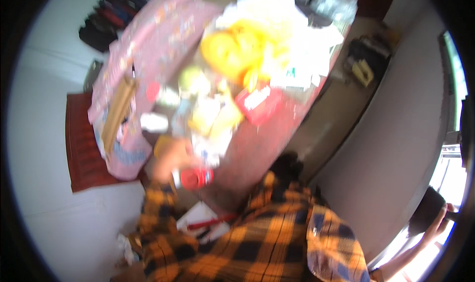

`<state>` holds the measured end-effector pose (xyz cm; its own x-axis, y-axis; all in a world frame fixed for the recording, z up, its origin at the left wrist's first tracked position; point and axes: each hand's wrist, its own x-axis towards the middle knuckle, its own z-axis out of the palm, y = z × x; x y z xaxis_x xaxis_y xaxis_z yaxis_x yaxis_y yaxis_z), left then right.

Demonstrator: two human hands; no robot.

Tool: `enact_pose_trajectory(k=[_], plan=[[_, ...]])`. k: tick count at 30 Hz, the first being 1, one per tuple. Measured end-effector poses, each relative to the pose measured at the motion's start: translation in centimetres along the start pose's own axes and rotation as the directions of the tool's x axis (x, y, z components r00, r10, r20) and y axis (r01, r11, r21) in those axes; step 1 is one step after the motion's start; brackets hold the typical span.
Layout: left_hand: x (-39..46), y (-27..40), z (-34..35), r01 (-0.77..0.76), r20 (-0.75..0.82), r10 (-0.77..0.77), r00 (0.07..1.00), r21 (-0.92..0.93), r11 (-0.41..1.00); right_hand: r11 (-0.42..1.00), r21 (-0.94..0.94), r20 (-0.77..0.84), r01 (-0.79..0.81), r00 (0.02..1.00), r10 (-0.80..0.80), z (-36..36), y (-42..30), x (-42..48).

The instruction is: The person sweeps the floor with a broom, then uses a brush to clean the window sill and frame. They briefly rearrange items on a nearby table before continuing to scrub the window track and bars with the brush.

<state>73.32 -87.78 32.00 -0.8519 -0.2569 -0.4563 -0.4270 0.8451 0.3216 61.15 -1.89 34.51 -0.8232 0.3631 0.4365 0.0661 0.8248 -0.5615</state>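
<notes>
My left hand (172, 156), blurred, is over the near left part of a reddish table. Just below its fingers lies a red bottle with a white cap (196, 178); blur hides whether they touch. A white container (154, 122) and a clear jar with a red lid (163, 94) lie beyond the hand. Yellow and white packets (211, 115) are right of them, beside a red box (259, 103). Far off at the right rim, my right hand (441, 221) is raised beside a dark object (425, 211) against bright light; its grip is unclear.
Bright orange-yellow items (241, 52) and white bags (267, 7) crowd the table's far end. A pink patterned cloth (159, 44) covers a surface at left, with a brown rod-like object (118, 113) on it. White papers (204, 222) lie near my body. A wall (393, 148) stands at right.
</notes>
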Motion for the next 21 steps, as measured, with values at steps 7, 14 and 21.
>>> enact_pose_trajectory(k=[7,14,21], plan=[[-4.7,-4.3,9.8,-0.076,-0.017,0.096,0.995,0.48,0.874,0.978,0.126,-0.023,-0.166,0.985,0.17,6.5,-7.6,-5.1],[0.9,-6.6,13.3,0.096,0.054,-0.151,0.987,0.557,0.825,0.985,0.15,-0.061,-0.083,0.994,0.093,6.3,-12.6,-5.8],[-1.1,8.2,5.2,-0.285,-0.046,0.358,0.933,0.517,0.807,0.909,0.416,0.091,0.012,0.994,-0.055,6.2,-18.5,-4.4]])
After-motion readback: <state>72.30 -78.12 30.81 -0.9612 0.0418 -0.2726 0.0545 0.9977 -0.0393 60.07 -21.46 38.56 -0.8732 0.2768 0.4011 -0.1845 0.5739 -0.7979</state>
